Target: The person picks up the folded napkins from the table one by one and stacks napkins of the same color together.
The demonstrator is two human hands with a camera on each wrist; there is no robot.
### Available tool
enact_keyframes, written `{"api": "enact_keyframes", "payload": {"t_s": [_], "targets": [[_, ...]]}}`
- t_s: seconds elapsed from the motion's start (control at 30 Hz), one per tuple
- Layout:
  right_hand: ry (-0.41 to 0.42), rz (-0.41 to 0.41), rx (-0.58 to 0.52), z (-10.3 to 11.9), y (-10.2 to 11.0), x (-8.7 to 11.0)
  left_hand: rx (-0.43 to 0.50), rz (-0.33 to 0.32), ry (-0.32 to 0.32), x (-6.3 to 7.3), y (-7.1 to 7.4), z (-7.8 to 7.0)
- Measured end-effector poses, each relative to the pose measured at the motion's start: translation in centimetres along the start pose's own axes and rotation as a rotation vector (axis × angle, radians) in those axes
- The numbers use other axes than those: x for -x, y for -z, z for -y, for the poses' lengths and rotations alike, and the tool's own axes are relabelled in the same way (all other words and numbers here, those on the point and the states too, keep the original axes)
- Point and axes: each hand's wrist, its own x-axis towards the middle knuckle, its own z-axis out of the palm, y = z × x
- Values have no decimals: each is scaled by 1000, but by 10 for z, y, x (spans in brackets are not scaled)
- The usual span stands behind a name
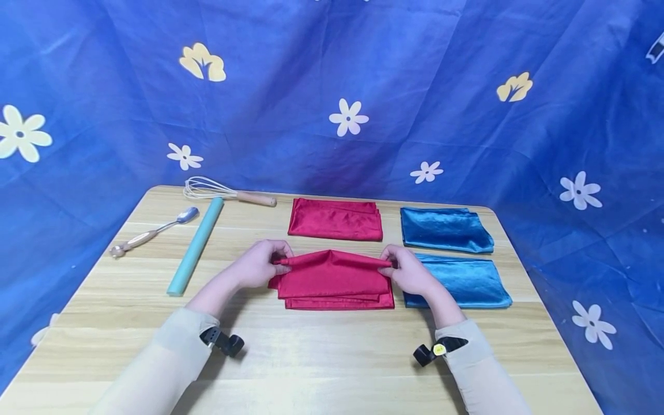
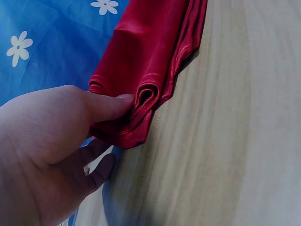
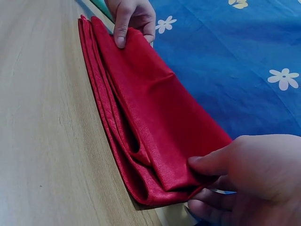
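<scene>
A folded red satin cloth (image 1: 332, 279) lies at the middle of the table, its far edge lifted into a small peak. My left hand (image 1: 261, 264) pinches its left end, thumb on top; the left wrist view shows the stacked layers of the cloth (image 2: 141, 61) curling beside the thumb. At the other end my right hand (image 1: 410, 270) pinches the cloth's right corner between thumb and fingers. Loose folds of the cloth (image 3: 155, 108) hang open along the near side in the right wrist view. Part of the fingers is hidden beneath the fabric.
Behind lies another folded red cloth (image 1: 334, 219). Two folded blue cloths, one farther back (image 1: 446, 230) and one nearer (image 1: 464, 281), lie at the right. On the left are a whisk (image 1: 254, 198), a spoon (image 1: 155, 231) and a teal rod (image 1: 196, 248). A blue curtain (image 1: 290, 86) hangs behind the table.
</scene>
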Motion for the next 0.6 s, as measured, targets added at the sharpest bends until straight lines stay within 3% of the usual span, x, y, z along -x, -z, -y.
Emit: {"api": "enact_keyframes", "payload": {"t_s": [0.13, 0.33, 0.43, 0.6], "targets": [[-18, -1, -72, 0, 1, 3, -20, -35, -4, 2, -1, 2], [-60, -33, -143, -1, 1, 10, -44, -2, -36, 3, -2, -1], [-85, -21, -203, 0, 1, 12, -31, 4, -53, 4, -4, 0], [-106, 6, -305, 2, -1, 11, 52, -18, -25, 10, -3, 1]]}}
